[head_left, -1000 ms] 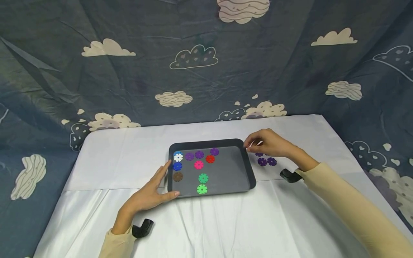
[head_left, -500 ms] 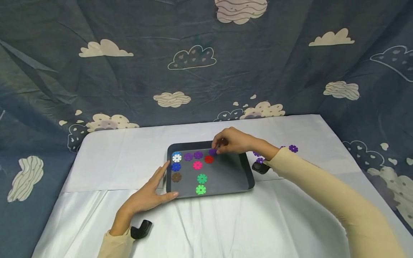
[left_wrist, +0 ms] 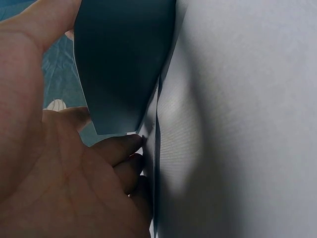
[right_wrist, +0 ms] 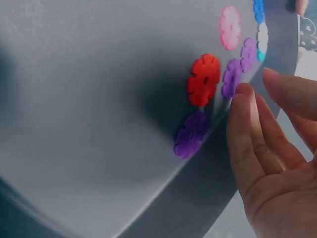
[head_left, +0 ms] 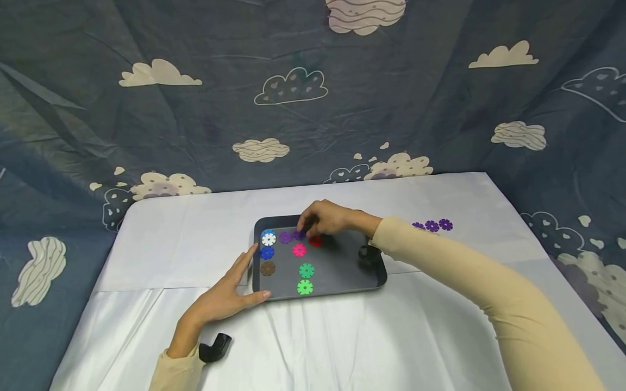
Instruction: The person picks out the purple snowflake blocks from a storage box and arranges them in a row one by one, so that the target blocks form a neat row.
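Observation:
A dark grey tray (head_left: 347,266) lies on the white cloth, bearing several notched plastic discs. My left hand (head_left: 222,296) rests at its left end, fingers along the left rim and thumb at the front edge; in the left wrist view the tray's outer wall (left_wrist: 124,64) stands between thumb and fingers. Over the tray's back part, my right hand (head_left: 329,217) has its fingertips at a purple disc (right_wrist: 231,78). Thumb and fingers are apart, with nothing seen between them. A red disc (right_wrist: 203,80) and another purple disc (right_wrist: 192,135) lie close by.
Pink (head_left: 299,250), brown (head_left: 267,268), white (head_left: 268,239), blue (head_left: 267,252) and two green discs, the lower one bright green (head_left: 305,287), lie in the tray. More purple discs (head_left: 432,226) are on the cloth right of the tray, partly behind the right sleeve.
My right hand has travelled left from the tray's right rim, past the rightmost purple disc, to the purple discs farther left. My left hand keeps its place on the tray.

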`<state>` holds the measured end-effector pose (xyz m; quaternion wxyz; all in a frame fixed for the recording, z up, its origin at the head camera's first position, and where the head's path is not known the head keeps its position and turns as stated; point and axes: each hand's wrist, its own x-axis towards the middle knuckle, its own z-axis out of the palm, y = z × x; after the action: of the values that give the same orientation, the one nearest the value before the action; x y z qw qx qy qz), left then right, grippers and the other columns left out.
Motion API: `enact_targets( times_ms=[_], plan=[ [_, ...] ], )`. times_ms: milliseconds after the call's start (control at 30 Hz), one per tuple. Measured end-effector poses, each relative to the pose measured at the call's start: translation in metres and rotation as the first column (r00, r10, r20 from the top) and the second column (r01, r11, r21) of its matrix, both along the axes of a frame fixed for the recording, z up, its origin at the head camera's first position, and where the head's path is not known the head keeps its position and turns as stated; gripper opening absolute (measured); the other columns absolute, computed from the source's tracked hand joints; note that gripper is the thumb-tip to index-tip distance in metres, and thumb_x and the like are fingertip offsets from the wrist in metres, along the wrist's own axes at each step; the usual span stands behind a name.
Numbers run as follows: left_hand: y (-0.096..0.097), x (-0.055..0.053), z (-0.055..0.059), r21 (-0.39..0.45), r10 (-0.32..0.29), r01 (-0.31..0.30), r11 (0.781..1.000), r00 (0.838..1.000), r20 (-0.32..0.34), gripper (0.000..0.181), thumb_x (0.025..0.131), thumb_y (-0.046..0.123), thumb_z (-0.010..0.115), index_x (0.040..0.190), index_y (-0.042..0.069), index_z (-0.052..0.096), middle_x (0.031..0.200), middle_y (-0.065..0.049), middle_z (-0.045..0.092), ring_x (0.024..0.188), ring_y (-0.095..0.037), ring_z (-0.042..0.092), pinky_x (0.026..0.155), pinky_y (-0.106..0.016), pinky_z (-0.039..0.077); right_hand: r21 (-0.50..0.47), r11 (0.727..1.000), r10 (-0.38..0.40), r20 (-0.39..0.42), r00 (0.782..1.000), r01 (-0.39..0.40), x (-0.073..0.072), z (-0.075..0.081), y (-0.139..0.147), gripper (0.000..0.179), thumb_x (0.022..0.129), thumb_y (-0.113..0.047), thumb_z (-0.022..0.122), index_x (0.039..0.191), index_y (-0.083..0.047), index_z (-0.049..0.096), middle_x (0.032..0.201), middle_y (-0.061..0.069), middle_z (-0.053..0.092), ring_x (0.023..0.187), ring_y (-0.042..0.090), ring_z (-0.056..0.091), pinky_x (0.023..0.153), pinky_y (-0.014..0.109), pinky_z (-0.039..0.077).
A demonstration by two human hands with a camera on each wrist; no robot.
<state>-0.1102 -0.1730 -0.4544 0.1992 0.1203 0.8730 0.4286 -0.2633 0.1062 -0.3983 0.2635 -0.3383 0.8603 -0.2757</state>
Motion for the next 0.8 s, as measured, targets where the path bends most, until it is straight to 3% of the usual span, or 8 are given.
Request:
enact_targets(
  times_ms=[333, 467, 800],
  plan=[
    [0.001, 0.0, -0.003, 0.01, 0.006, -0.006, 1.0, 1.0, 0.0, 0.105, 0.087, 0.05, 0.074, 0.162, 0.036, 0.001, 0.168, -0.021, -0.002, 0.154, -0.044, -0.001, 0.114, -0.075, 0.011, 0.074, 0.996, -0.04, -0.055, 0.998, 0.044, 0.003, -0.012, -0.008, 0.023, 0.088, -0.004, 0.075, 0.11, -0.009, 0.077, 0.119, 0.009, 0.072, 0.074, 0.005, 0.061, 0.071, 0.018, 0.049],
    [0.0, 0.0, -0.003, 0.008, 0.007, -0.008, 1.0, 1.0, 0.004, 0.105, 0.087, 0.05, 0.074, 0.162, 0.036, 0.001, 0.168, -0.021, -0.003, 0.154, -0.044, -0.002, 0.114, -0.075, 0.011, 0.076, 0.996, -0.042, -0.07, 0.997, 0.047, 0.005, -0.013, -0.009, 0.02, 0.085, -0.004, 0.078, 0.105, -0.009, 0.078, 0.113, 0.007, 0.074, 0.07, 0.004, 0.062, 0.069, 0.018, 0.049],
    [0.0, -0.001, -0.002, 0.001, -0.002, 0.002, 1.0, 1.0, 0.0, 0.105, 0.088, 0.05, 0.073, 0.162, 0.034, 0.001, 0.167, -0.022, -0.003, 0.153, -0.045, -0.003, 0.113, -0.076, 0.009, 0.08, 0.997, 0.023, -0.157, 0.987, -0.01, 0.008, -0.015, -0.008, 0.017, 0.079, 0.001, 0.08, 0.093, -0.01, 0.079, 0.102, 0.004, 0.076, 0.069, 0.005, 0.06, 0.067, 0.02, 0.051]
  ],
)
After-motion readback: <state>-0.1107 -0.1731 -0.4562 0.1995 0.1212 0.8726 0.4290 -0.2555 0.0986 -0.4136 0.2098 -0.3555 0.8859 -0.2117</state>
